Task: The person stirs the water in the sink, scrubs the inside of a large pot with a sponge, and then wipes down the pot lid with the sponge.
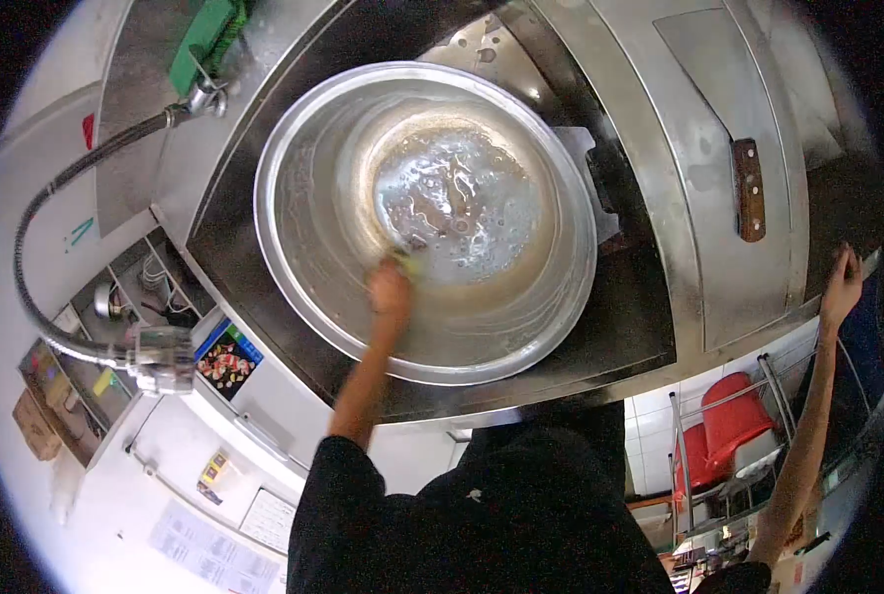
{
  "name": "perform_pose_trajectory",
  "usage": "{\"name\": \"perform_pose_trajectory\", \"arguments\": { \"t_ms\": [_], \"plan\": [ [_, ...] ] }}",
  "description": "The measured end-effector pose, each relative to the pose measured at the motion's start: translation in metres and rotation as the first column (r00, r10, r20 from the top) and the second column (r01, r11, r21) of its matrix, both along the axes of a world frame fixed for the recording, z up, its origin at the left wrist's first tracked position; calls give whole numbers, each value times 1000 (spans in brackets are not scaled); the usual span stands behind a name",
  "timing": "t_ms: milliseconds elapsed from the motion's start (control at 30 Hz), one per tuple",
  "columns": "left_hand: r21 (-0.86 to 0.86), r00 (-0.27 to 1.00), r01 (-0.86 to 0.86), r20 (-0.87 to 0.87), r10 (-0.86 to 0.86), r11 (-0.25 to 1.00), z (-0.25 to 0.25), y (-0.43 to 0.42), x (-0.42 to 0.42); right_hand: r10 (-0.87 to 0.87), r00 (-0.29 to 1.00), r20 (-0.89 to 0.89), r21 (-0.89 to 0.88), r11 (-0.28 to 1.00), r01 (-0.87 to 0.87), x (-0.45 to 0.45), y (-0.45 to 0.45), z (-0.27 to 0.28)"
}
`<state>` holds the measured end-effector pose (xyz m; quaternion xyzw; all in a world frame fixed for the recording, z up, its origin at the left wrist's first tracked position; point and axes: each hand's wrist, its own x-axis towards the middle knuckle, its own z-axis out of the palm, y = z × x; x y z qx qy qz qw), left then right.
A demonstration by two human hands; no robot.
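Observation:
A large round metal basin (308, 327) stands tilted in the sink, with shiny, bubbly liquid (462, 213) at its bottom. Inside it, on the lower left of the inner wall, is my left hand (391, 289), blurred by motion. Its fingers are closed on a small yellow-green scrubber (411, 264), partly hidden by the hand. Far to the right, my right hand (843, 282) rests at the counter's edge, its fingers slightly apart and nothing visible in them.
A wooden-handled spatula (749, 190) lies on the metal counter (709, 297) at right. A flexible hose with a spray head (162, 359) arches at left. Upper left is a green brush (202, 48). Red chairs (737, 421) stand lower right, and a shelf unit (110, 396) at left.

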<state>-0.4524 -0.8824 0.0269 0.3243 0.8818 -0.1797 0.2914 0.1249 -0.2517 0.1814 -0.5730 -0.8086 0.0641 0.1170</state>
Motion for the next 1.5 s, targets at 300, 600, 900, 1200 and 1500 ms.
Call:
{"name": "perform_pose_trajectory", "arguments": {
  "t_ms": [300,600,900,1200,1500],
  "plan": [
    [848,998,1,33,-53,529,-17,249,9,-75,993,-92,-91,994,67,-6,-6,7],
    [573,992,-73,129,-2,816,1,89,88,-49,998,27,47,998,47,0,-7,-8],
    [722,894,-386,140,426,574,8,102,8,-83,996,-27,-38,996,82,-3,-2,-2],
    [661,988,134,-144,-51,738,-18,193,66,-194,981,8,81,978,192,-40,-17,3],
    [595,988,2,-127,91,803,75,48,-24,-80,955,-285,221,964,147,-100,-36,9]
  ]
}}
